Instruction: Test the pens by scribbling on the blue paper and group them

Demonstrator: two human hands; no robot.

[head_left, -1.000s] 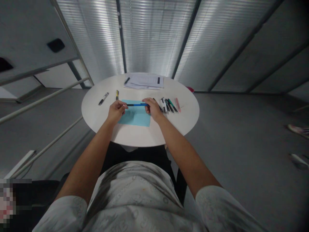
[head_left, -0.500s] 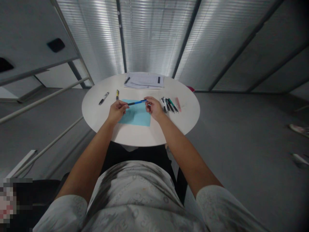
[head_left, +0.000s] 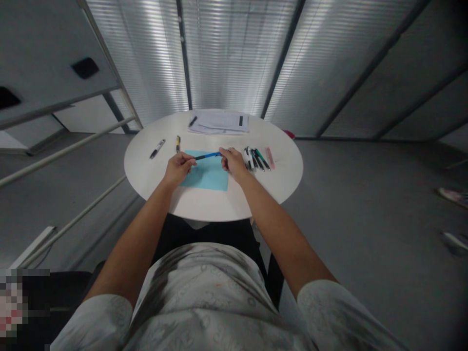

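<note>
A blue pen [head_left: 208, 155] with a dark grip is held level above a light-blue sheet of paper [head_left: 208, 181]. My left hand [head_left: 178, 168] pinches its dark end. Around the other end close the fingers and thumb of my right hand [head_left: 234, 163], which hide that tip. Just right of my right hand lie several pens [head_left: 257, 159], black, white and green. A pink stick-like item [head_left: 270, 158] is beside them. Beyond my left hand lie a yellow-and-black pen [head_left: 178, 143] and a black-and-white pen [head_left: 157, 149].
The round white table [head_left: 204, 208] stands close in front of my body. At its far edge a stack of papers [head_left: 219, 122] carries a dark pen. Pale metal rails [head_left: 73, 148] run along the left. Someone's shoes [head_left: 454, 196] show at the far right.
My right hand's fingers have curled more closely around the end of the blue pen. Otherwise the pen and my left hand have barely moved.
</note>
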